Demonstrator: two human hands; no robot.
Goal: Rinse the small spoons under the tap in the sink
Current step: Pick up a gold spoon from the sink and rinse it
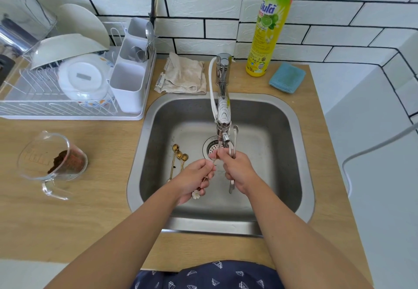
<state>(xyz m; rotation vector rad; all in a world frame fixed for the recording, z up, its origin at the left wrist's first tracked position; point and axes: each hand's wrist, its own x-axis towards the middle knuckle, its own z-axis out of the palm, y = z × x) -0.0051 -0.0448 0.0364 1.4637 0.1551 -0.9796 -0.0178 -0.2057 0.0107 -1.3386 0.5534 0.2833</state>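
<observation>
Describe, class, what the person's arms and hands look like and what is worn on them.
Both forearms are bare up to the frame's edge: no sleeves, gloves, watch or bracelets show. The left hand and right hand show no visible rings. Below them lies dark navy fabric printed with small white triangle shapes.

Brushed steel sink (pixel 300 153), glossy gold spoons (pixel 178 156), matt wood counter (pixel 67 216), shiny chrome tap (pixel 223 99).

three gold spoons (pixel 178 156) on sink (pixel 282 135) floor
</observation>
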